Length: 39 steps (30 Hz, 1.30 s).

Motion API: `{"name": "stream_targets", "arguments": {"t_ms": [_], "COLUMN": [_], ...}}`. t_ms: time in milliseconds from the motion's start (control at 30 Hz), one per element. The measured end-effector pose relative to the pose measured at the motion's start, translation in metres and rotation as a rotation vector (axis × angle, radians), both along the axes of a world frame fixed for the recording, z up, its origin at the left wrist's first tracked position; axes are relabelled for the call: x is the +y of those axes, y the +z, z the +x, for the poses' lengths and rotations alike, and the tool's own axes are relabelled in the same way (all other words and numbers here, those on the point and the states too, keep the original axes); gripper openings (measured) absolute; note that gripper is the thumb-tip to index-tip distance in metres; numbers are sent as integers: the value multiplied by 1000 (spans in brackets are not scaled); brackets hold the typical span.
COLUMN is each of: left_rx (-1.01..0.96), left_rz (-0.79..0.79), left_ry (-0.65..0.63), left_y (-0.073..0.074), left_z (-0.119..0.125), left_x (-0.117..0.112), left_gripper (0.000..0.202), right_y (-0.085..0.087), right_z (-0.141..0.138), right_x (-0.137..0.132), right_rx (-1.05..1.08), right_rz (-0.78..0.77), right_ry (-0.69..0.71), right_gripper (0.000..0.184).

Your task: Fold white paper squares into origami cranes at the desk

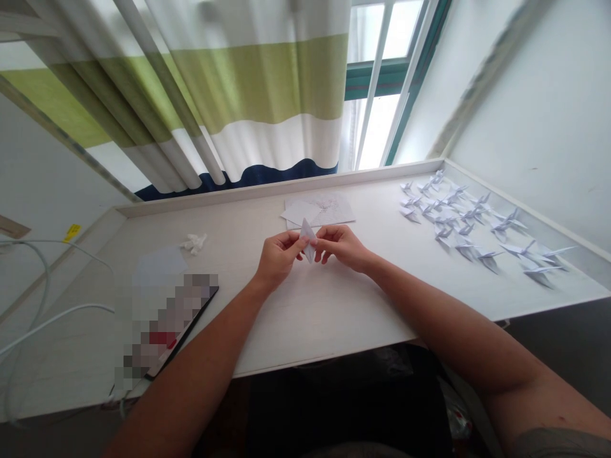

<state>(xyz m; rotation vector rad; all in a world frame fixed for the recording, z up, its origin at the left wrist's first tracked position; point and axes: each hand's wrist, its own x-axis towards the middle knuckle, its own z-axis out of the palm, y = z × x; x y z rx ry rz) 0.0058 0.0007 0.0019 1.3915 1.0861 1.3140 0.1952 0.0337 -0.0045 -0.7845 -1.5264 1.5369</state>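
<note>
Both hands meet over the middle of the white table (pixel 334 305), pinching one small folded white paper piece (pixel 308 236) that stands upright with a pointed top. My left hand (pixel 278 257) grips its left side with thumb and fingers closed. My right hand (pixel 344 246) grips its right side the same way. The lower part of the paper is hidden behind the fingers.
A small stack of white paper sheets (pixel 319 210) lies just beyond the hands. Several finished paper cranes (pixel 470 222) stand in rows at the right. A crumpled paper scrap (pixel 195 242) and a blurred flat object (pixel 165 321) lie at the left. Striped curtain (pixel 229 108) and window behind; cables (pixel 33 318) far left.
</note>
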Motion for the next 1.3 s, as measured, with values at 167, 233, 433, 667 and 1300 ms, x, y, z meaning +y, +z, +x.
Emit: {"name": "stream_targets", "arguments": {"t_ms": [167, 233, 433, 667, 1300], "left_rx": [56, 66, 30, -16, 29], "left_rz": [-25, -43, -57, -74, -91], "left_ry": [-63, -91, -121, -170, -129], "left_y": [-3, -4, -2, 1, -3], "left_z": [-1, -1, 0, -1, -2], "left_x": [0, -1, -2, -2, 0], "left_gripper": [28, 27, 23, 21, 27], "right_y": [4, 4, 4, 2, 1], "right_z": [3, 5, 11, 15, 14], "right_x": [2, 4, 8, 11, 11], "right_rx": [24, 27, 55, 63, 53], "right_rz": [72, 93, 103, 49, -12], "right_ry": [-73, -71, 36, 86, 14], "right_gripper": [43, 43, 41, 39, 31]}}
